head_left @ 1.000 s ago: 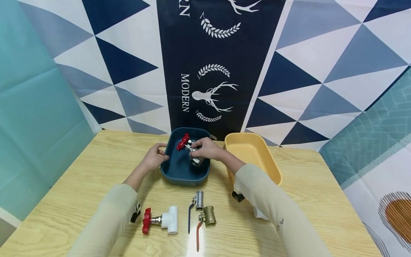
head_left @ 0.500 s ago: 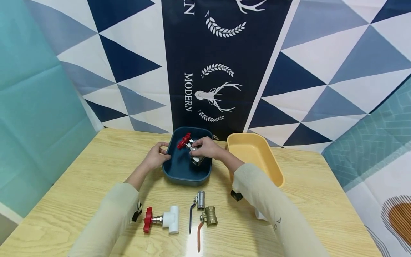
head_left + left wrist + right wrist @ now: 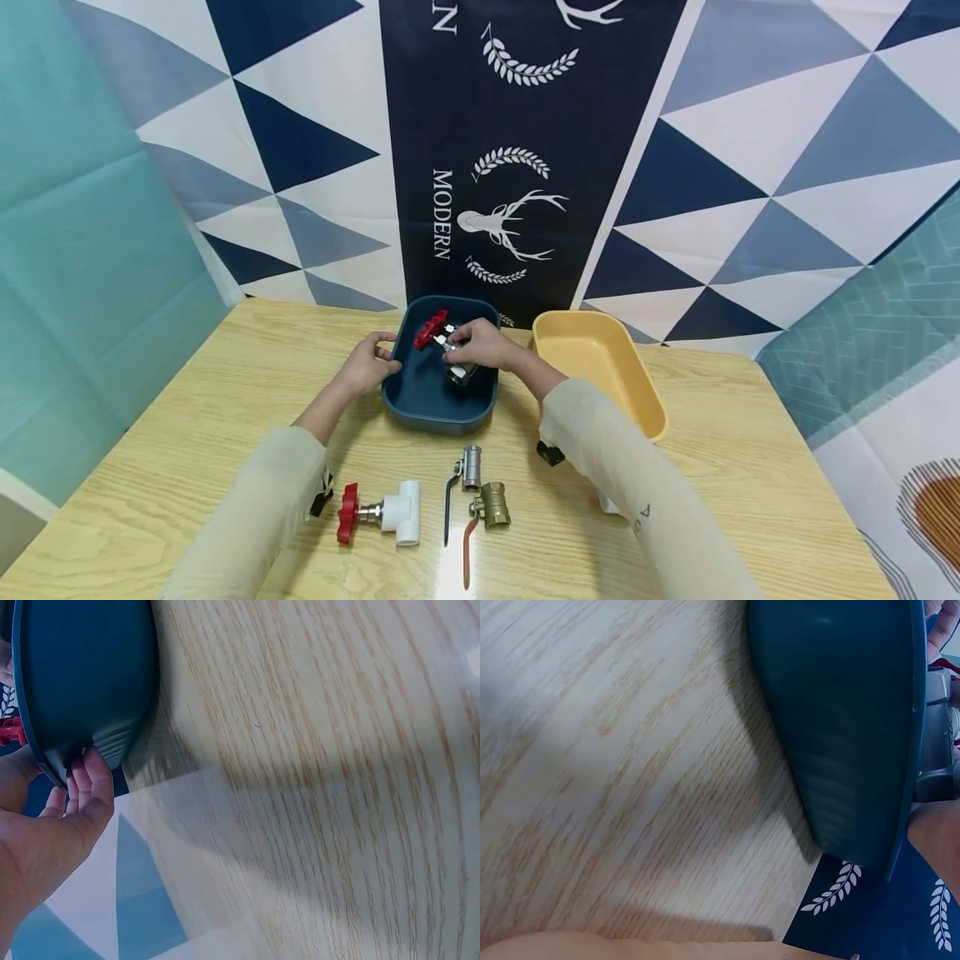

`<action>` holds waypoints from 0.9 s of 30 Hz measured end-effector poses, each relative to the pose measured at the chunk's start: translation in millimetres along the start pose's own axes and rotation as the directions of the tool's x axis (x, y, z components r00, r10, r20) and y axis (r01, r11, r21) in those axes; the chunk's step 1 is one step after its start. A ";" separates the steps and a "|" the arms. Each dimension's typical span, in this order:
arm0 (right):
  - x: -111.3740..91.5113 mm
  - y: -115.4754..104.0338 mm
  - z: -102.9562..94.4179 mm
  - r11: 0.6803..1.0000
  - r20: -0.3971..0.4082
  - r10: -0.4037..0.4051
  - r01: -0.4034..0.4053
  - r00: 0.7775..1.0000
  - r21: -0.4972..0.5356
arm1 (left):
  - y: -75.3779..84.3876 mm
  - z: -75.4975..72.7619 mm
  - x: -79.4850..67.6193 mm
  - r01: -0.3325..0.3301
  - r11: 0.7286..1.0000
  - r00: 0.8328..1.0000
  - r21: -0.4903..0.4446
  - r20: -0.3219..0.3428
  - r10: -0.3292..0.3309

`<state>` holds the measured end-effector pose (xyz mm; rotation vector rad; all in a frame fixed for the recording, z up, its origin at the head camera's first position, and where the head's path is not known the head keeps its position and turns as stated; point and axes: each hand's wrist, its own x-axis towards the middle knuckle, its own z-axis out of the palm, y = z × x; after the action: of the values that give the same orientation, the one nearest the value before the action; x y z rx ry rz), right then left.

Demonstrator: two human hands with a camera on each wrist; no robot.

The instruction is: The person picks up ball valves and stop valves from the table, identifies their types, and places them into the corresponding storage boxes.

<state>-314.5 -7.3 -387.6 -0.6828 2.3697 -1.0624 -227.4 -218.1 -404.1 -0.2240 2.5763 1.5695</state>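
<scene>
A dark blue plastic bin [image 3: 429, 422] stands at the back of the table. My left hand [image 3: 365, 367] grips its left side wall, with the thumb over the rim and the fingers against the outside, as the left wrist view shows on the bin's wall [image 3: 86, 682]. Reaching in from the right, my right hand [image 3: 486, 344] holds a metal gate valve [image 3: 460, 373] inside the bin. The valve's red handwheel [image 3: 431, 329] points up and left. Part of the valve body [image 3: 933, 742] shows above the rim in the right wrist view; my fingers hide some of it.
A yellow bin [image 3: 592, 354] stands to the right, partly behind my right forearm. Nearer lie a white tee valve with red handwheel [image 3: 405, 513], a steel ball valve [image 3: 471, 468] and a brass ball valve [image 3: 494, 505]. A white piece [image 3: 609, 503] peeks out beside my right sleeve.
The head view has shifted slightly, so the scene sits a little further right. Both hands keep their holds, and the gate valve stays in the same spot in the blue bin.
</scene>
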 end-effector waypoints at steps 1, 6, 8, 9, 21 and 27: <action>0.6 -0.4 -0.1 1.000 0.001 -0.005 0.005 1.000 -0.010 | 0.6 -0.4 -0.3 0.001 1.000 1.000 -0.001 -0.003 -0.001; 4.5 1.1 -0.2 0.999 0.003 -0.015 0.016 1.000 -0.046 | 1.0 -0.4 0.0 -0.004 1.000 1.000 -0.011 -0.002 0.004; 6.3 2.6 0.2 0.998 0.006 -0.023 0.023 1.000 -0.060 | 0.5 0.2 0.5 -0.004 1.000 1.000 -0.011 -0.002 0.004; 7.5 3.4 0.4 0.997 0.007 -0.029 0.030 1.000 -0.071 | 0.4 0.4 0.6 -0.004 1.000 1.000 -0.011 -0.002 0.004; 11.4 1.7 1.8 0.994 0.018 -0.042 0.043 0.999 -0.101 | 1.1 -0.6 0.0 -0.007 1.000 1.000 0.003 -0.004 0.007; 11.4 0.0 1.2 0.993 0.033 -0.005 0.009 0.999 -0.119 | 0.2 -0.6 0.2 -0.003 1.000 1.000 0.001 0.001 0.003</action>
<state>-322.7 -14.7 -390.5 -0.7451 2.4195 -0.9110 -227.6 -218.6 -403.7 -0.2200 2.5774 1.5689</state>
